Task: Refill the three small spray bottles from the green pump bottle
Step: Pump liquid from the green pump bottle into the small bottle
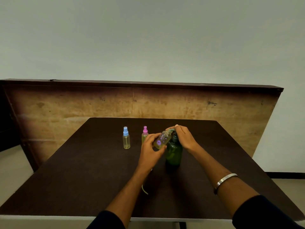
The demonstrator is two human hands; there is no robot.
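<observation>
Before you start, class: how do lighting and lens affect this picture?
Head view: dim, greenish light; dark table swallows shadows; green pump bottle nearly merges with it; wide-angle lens tilts the table's edges; hands' grip area slightly soft.

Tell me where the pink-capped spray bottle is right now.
In the head view, the pink-capped spray bottle stands upright on the table, right of the blue-capped bottle and just behind the left hand.
</observation>
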